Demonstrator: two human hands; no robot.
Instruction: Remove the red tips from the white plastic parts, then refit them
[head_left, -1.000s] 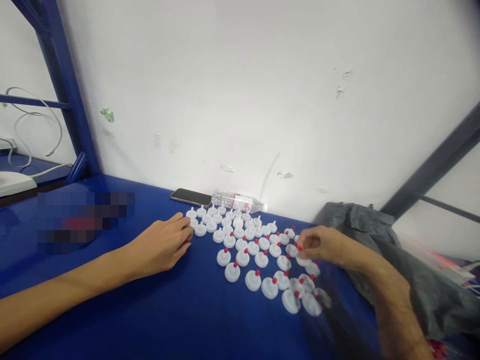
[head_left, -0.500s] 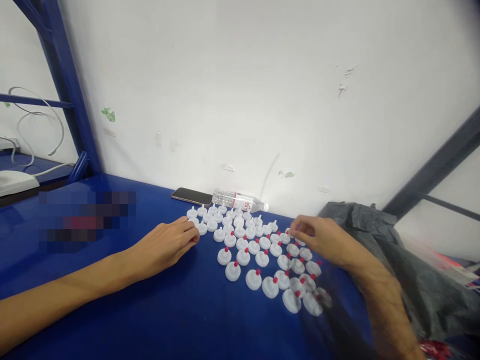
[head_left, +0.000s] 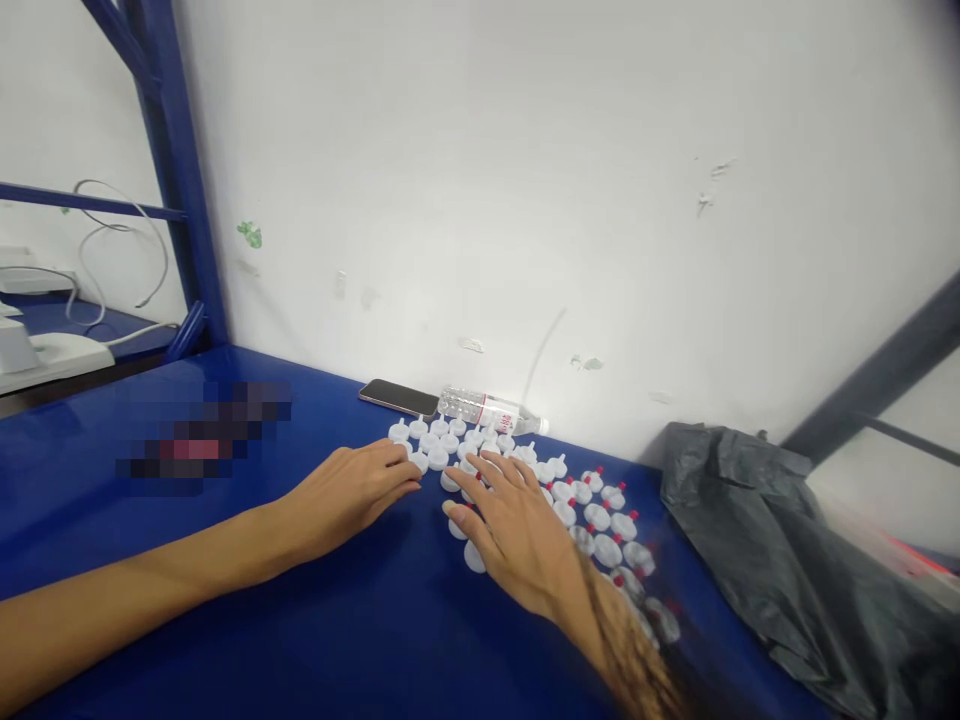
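Observation:
Many small white nozzle caps (head_left: 438, 458) stand in a cluster on the blue table (head_left: 300, 640). Those at the back left have bare white spouts, while the ones to the right, such as this red-tipped cap (head_left: 598, 518), carry red tips. My left hand (head_left: 352, 495) rests at the cluster's left edge, fingers curled together; whatever they may hold is hidden. Spread over the front middle of the cluster is my right hand (head_left: 514, 530), fingers apart and nothing seen in its grasp. It covers several caps.
Behind the caps a clear plastic bottle (head_left: 487, 408) lies on its side, beside a phone (head_left: 397, 397) near the white wall. Dark plastic sheeting (head_left: 750, 540) drapes along the right edge. At left are a blurred-out patch (head_left: 202, 440) and a blue frame post (head_left: 184, 170).
My right hand has moved left from the right side of the cluster to its middle, and its fingers have spread. My left hand stays by the left edge. The view has shifted slightly.

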